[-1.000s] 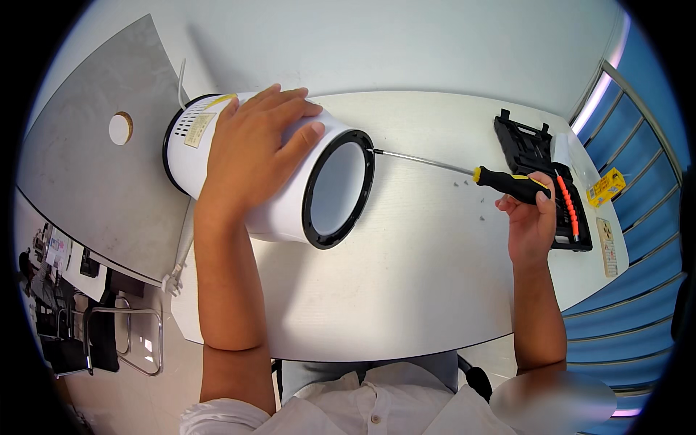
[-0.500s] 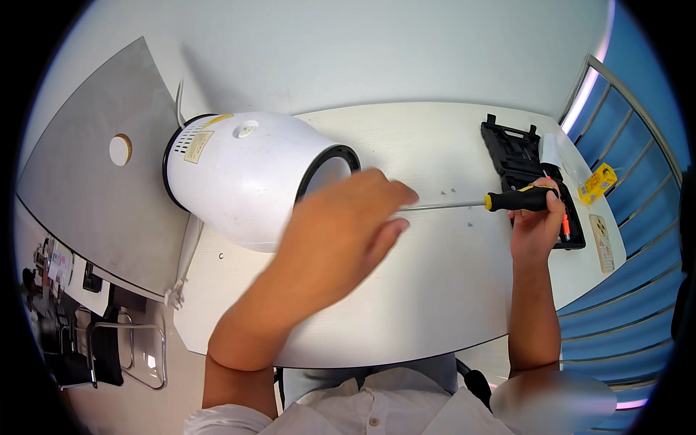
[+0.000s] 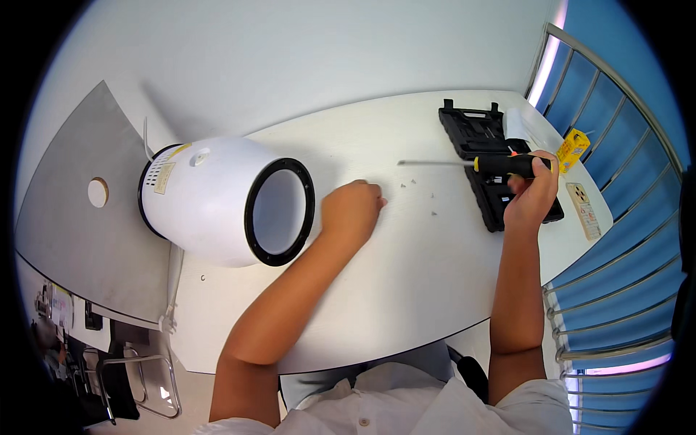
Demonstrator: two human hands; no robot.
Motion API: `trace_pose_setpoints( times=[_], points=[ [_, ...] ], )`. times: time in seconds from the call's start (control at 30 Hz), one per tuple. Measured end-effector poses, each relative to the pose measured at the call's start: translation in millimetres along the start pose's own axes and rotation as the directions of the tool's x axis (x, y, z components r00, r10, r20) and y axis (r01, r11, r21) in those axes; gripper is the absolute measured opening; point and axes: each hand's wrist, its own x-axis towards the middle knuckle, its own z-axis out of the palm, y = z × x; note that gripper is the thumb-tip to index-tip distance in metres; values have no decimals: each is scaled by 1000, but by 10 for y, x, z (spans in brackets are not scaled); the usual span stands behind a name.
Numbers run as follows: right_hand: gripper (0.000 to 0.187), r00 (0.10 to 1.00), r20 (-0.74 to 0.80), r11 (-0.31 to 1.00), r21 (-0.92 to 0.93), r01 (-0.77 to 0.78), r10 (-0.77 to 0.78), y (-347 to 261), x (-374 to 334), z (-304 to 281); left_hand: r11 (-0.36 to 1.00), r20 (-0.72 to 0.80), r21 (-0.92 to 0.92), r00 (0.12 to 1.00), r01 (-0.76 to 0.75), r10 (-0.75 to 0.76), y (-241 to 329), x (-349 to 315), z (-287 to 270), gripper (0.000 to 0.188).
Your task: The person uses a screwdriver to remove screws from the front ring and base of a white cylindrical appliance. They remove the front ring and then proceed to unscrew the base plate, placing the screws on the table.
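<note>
In my right hand (image 3: 531,196) is a long screwdriver (image 3: 505,165) with a black and yellow handle. Its thin shaft points left, above the table and the screws. My left hand (image 3: 351,212) is closed and low at the white tabletop, just left of several small screws (image 3: 413,181). Its fingertips are mostly hidden, so what they hold, if anything, cannot be made out. Farther left lies a white barrel-shaped appliance (image 3: 217,210) on its side, its open end with a black ring (image 3: 310,210) facing my left hand.
A black tool case (image 3: 471,130) lies open under and behind my right hand. Beyond it are a yellow box (image 3: 573,148) and a remote-like flat card (image 3: 583,210). A grey panel (image 3: 94,239) borders the left side; a metal railing (image 3: 627,90) runs along the right. A small ring (image 3: 203,278) lies near the appliance.
My left hand has left the area by the screwdriver's tip and come down to the table beside the screws. The screwdriver stays in my right hand. The whole view has shifted.
</note>
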Motion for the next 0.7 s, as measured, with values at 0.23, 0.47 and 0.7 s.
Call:
trace_pose_setpoints(
  times=[0.23,0.47,0.7],
  points=[
    [11,999,-45,1000,2,-10,10,-24,39,-2,977,-46,-85,980,-195,192,156,354,721,13],
    [18,998,-17,988,142,56,-54,-93,76,-64,976,-103,-179,989,-127,110,353,-99,-272,26],
    [24,943,302,978,102,-180,142,-37,-245,60,899,-463,-396,886,-185,-22,-229,-668,-1678,30]
  ],
)
